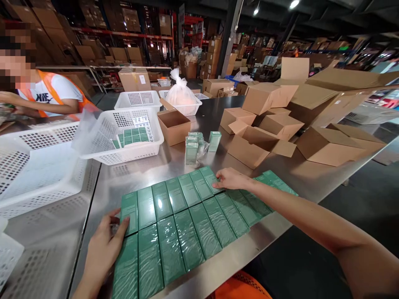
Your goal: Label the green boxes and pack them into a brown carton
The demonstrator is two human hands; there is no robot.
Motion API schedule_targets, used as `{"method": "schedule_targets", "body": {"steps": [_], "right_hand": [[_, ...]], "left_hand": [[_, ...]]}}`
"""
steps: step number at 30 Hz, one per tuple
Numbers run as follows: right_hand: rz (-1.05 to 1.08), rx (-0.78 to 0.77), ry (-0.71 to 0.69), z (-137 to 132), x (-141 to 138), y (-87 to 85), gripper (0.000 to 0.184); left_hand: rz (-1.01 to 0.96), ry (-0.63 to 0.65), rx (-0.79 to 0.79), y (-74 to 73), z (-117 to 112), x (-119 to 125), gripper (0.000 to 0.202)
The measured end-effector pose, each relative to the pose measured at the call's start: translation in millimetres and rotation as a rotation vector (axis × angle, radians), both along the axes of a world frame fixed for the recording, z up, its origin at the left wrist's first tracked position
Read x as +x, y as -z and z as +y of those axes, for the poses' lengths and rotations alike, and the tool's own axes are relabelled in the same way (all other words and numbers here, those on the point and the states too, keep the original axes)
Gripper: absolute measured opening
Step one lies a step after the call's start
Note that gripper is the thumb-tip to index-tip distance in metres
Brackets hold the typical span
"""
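Note:
Several flat green shrink-wrapped boxes lie side by side in two rows on the steel table. My left hand rests against the left end of the rows, fingers together, thumb pressed on the leftmost upper box. My right hand lies flat on the upper row's right end, its fingers touching a green box. More green boxes show beyond my right forearm. Neither hand lifts anything.
Three upright green boxes stand mid-table beside an open small carton. A white basket holds more green boxes; other white baskets sit left. Folded cartons crowd the right. A person in an orange vest works at far left.

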State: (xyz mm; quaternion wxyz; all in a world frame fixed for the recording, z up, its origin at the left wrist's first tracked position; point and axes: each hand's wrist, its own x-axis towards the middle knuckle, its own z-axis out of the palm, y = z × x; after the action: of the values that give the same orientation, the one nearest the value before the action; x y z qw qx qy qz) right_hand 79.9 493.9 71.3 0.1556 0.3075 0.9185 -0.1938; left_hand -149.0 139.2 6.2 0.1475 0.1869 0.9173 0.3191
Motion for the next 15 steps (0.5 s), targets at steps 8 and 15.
{"method": "schedule_targets", "body": {"steps": [8,15], "right_hand": [[0.197,0.429,0.056,38,-32,-36.9,0.049],[0.28,0.513,-0.007,85,-73,-58.9,0.049]], "left_hand": [[0.032,0.019,0.01,0.8,-1,1,0.058],[0.033,0.022,-0.001,2.1,0,-1,0.061]]}}
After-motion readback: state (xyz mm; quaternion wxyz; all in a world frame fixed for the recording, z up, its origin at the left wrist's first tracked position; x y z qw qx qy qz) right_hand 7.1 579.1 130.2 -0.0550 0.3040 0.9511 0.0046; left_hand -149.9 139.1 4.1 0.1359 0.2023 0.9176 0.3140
